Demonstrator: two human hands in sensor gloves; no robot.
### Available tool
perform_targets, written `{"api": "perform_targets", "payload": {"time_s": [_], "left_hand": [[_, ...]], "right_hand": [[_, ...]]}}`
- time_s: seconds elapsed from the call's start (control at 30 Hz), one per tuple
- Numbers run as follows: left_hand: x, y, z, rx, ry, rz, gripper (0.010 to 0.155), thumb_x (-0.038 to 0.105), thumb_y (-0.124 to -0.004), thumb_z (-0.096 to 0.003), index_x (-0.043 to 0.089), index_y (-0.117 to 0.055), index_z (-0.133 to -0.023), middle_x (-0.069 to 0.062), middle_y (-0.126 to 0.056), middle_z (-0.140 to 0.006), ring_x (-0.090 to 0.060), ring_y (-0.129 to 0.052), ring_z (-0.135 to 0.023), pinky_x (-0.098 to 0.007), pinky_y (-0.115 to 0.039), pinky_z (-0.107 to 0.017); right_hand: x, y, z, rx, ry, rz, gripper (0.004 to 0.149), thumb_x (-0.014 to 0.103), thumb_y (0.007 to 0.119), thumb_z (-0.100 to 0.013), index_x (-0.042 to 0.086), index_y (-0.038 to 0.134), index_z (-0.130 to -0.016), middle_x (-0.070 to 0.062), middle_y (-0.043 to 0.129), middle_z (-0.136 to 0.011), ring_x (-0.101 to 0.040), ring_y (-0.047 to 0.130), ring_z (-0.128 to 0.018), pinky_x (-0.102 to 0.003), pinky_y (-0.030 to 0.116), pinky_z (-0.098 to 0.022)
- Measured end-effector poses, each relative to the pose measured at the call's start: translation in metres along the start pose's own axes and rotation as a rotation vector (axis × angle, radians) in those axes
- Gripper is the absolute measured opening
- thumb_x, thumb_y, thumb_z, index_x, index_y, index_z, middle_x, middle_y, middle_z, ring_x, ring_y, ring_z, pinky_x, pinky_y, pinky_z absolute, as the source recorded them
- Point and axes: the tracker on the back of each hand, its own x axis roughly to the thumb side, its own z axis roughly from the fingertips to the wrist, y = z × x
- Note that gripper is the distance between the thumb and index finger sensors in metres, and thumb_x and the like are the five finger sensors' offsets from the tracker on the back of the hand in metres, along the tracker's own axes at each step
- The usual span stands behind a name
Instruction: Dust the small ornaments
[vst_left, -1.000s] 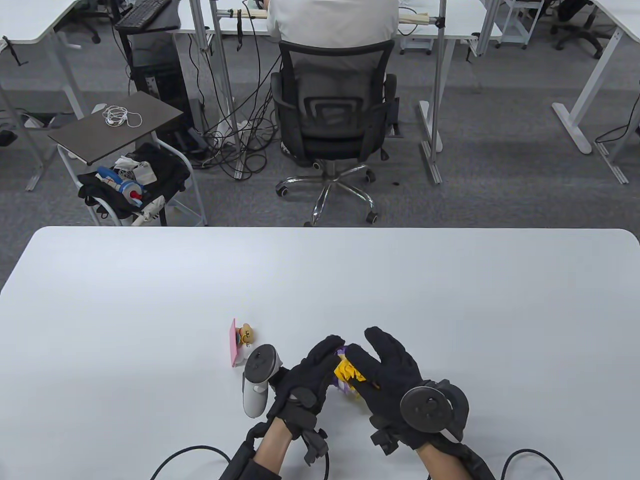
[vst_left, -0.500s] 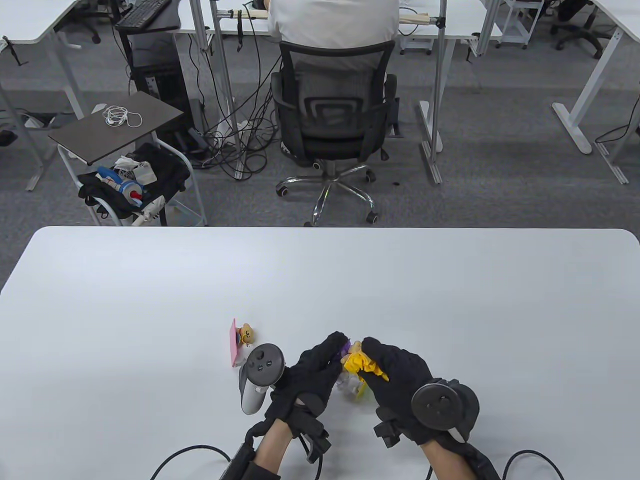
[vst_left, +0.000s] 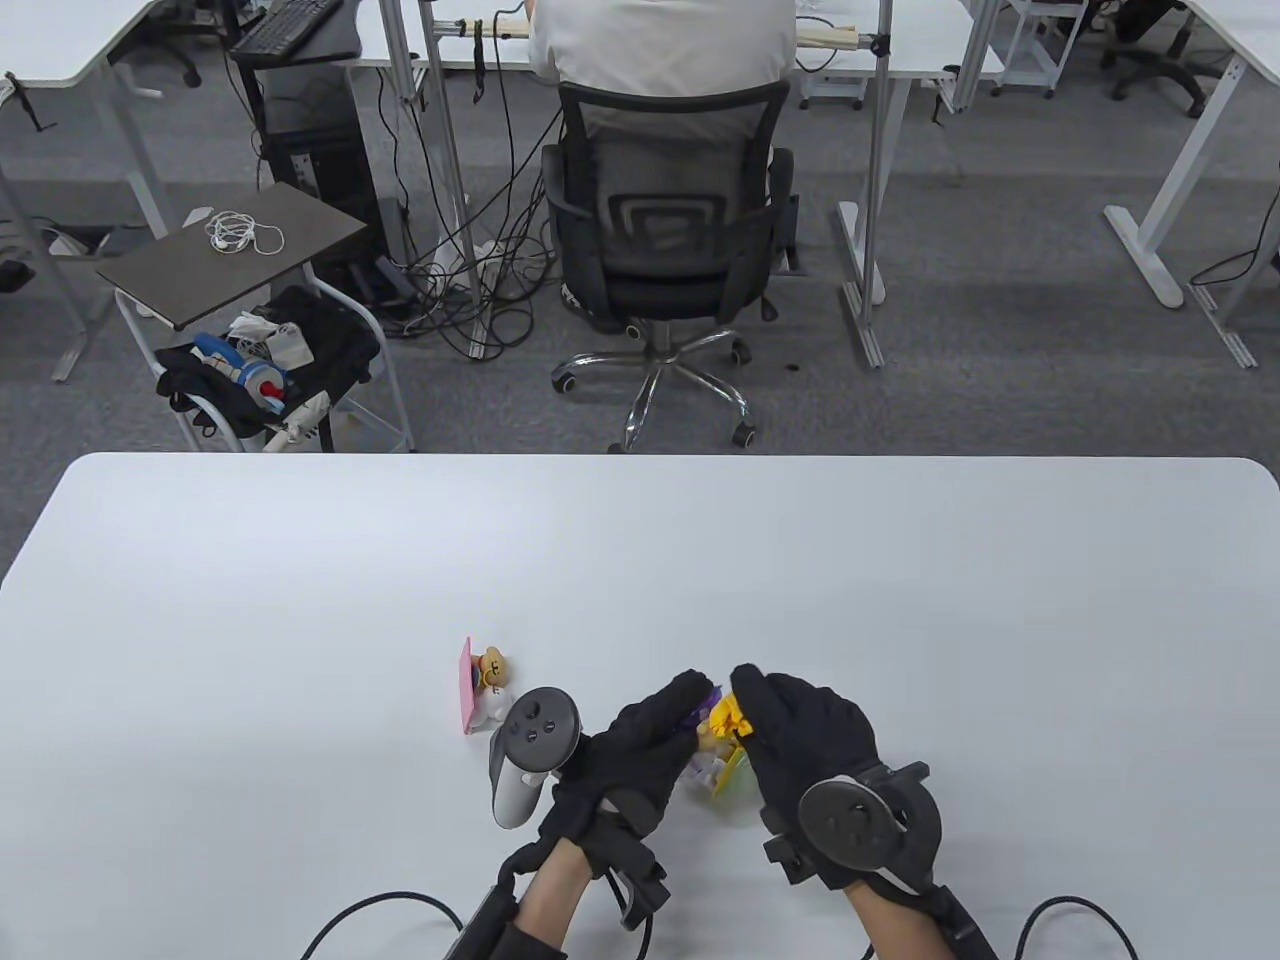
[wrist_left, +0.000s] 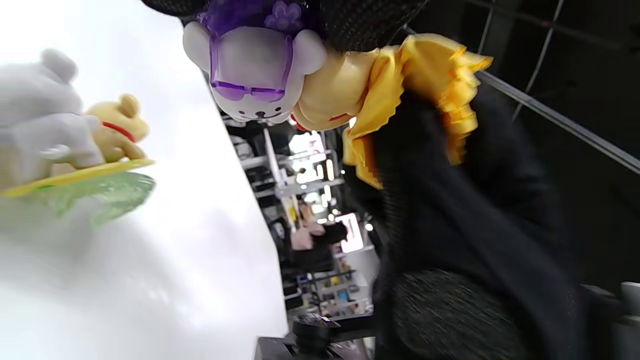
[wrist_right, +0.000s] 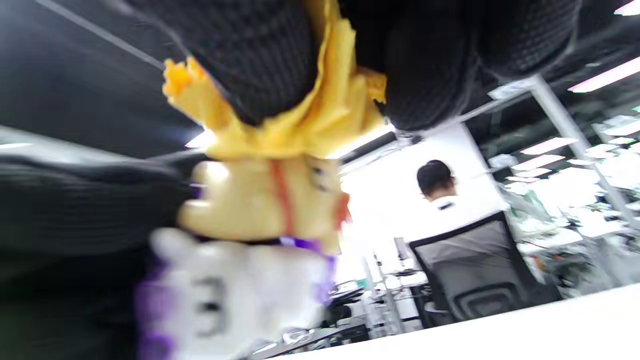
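Note:
A small ornament (vst_left: 706, 738) with a white mouse figure in purple glasses (wrist_left: 255, 75) and a yellow figure (wrist_left: 327, 100) is between my hands, just above the table. My left hand (vst_left: 672, 712) grips it from the left near the purple top. My right hand (vst_left: 752, 712) pinches a yellow dusting cloth (vst_left: 728, 714) and presses it on the yellow figure; the cloth also shows in the left wrist view (wrist_left: 425, 75) and the right wrist view (wrist_right: 320, 115). The ornament's yellow-green base (vst_left: 732, 776) points toward me. A second ornament (vst_left: 484, 682), with a pink panel and a brown bear, stands to the left.
The white table (vst_left: 900, 600) stretches far and wide around the hands. Glove cables (vst_left: 370, 910) trail at the near edge. Beyond the table a person sits on an office chair (vst_left: 665, 240), and a small cart (vst_left: 250, 300) stands at the left.
My right hand has slid the yellow cloth to the right and away from me along the ornament, and its fingers have curled in. My left hand shifted slightly right, still gripping.

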Motion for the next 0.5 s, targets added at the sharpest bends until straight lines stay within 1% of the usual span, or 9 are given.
{"api": "perform_targets", "payload": {"time_s": [0.03,0.1,0.13,0.2,0.3,0.33,0.43,0.47,0.5], "left_hand": [[-0.002,0.000,0.001,0.006,-0.002,0.011,0.058,0.028,-0.070,-0.0556,0.031,-0.046,-0.109,-0.008,-0.065,-0.105,-0.035,-0.051,-0.101,-0.054,-0.055,-0.072],[-0.001,0.001,0.002,0.000,-0.002,0.049,0.058,0.027,-0.070,-0.0552,0.030,-0.048,-0.109,-0.010,-0.065,-0.104,-0.037,-0.051,-0.100,-0.054,-0.056,-0.071],[-0.001,0.002,0.003,0.006,-0.003,0.049,0.058,0.027,-0.071,-0.0549,0.029,-0.049,-0.109,-0.010,-0.066,-0.103,-0.038,-0.053,-0.099,-0.054,-0.056,-0.070],[-0.001,0.002,0.003,0.005,-0.013,0.034,0.058,0.028,-0.072,-0.0547,0.029,-0.050,-0.109,-0.011,-0.068,-0.102,-0.039,-0.056,-0.097,-0.053,-0.060,-0.069],[-0.003,0.002,0.001,-0.003,-0.006,0.038,0.058,0.030,-0.073,-0.0546,0.029,-0.051,-0.108,-0.010,-0.071,-0.101,-0.038,-0.061,-0.095,-0.051,-0.064,-0.067],[-0.004,0.002,0.001,0.006,0.016,0.056,0.058,0.030,-0.073,-0.0545,0.030,-0.051,-0.108,-0.009,-0.072,-0.101,-0.038,-0.062,-0.096,-0.051,-0.064,-0.067],[-0.010,0.006,0.001,0.026,0.048,0.123,0.060,0.034,-0.069,-0.0565,0.025,-0.044,-0.110,-0.012,-0.072,-0.100,-0.039,-0.068,-0.093,-0.047,-0.071,-0.063],[-0.012,0.008,0.001,0.030,0.064,0.167,0.061,0.035,-0.068,-0.0571,0.023,-0.040,-0.110,-0.013,-0.071,-0.099,-0.039,-0.069,-0.091,-0.046,-0.072,-0.062],[-0.013,0.009,0.002,0.033,0.064,0.196,0.061,0.036,-0.065,-0.0578,0.022,-0.037,-0.110,-0.013,-0.069,-0.100,-0.038,-0.069,-0.091,-0.045,-0.073,-0.061]], "right_hand": [[0.008,0.004,0.000,0.022,-0.053,0.013,0.050,0.034,0.090,-0.046,0.028,0.082,-0.095,-0.013,0.084,-0.089,-0.030,0.092,-0.066,-0.057,0.074,-0.058],[0.012,0.007,0.000,0.046,-0.054,0.073,0.048,0.035,0.088,-0.047,0.030,0.082,-0.094,-0.012,0.082,-0.091,-0.030,0.091,-0.069,-0.057,0.074,-0.059],[0.008,0.006,-0.001,0.040,-0.045,0.064,0.048,0.036,0.088,-0.046,0.031,0.083,-0.094,-0.011,0.083,-0.090,-0.029,0.091,-0.068,-0.057,0.074,-0.059],[-0.003,0.004,-0.003,0.031,0.018,-0.005,0.047,0.036,0.087,-0.047,0.030,0.083,-0.093,-0.012,0.083,-0.088,-0.029,0.091,-0.067,-0.058,0.073,-0.058],[-0.017,0.001,-0.002,0.023,0.100,0.045,0.048,0.035,0.087,-0.047,0.027,0.083,-0.094,-0.012,0.086,-0.084,-0.029,0.093,-0.062,-0.058,0.074,-0.057],[-0.020,0.001,-0.003,0.017,0.106,0.032,0.049,0.035,0.088,-0.047,0.024,0.083,-0.094,-0.013,0.089,-0.081,-0.029,0.095,-0.058,-0.057,0.075,-0.055],[-0.020,0.000,-0.002,-0.002,0.117,-0.001,0.056,0.037,0.091,-0.045,0.015,0.080,-0.096,-0.013,0.093,-0.076,-0.027,0.098,-0.050,-0.055,0.079,-0.051],[-0.016,-0.001,-0.001,-0.009,0.108,-0.009,0.058,0.037,0.092,-0.045,0.015,0.078,-0.096,-0.012,0.094,-0.075,-0.026,0.099,-0.048,-0.053,0.081,-0.050],[-0.012,-0.001,0.000,-0.018,0.088,-0.021,0.058,0.036,0.093,-0.045,0.019,0.076,-0.097,-0.012,0.093,-0.075,-0.026,0.099,-0.048,-0.053,0.081,-0.050]]}}
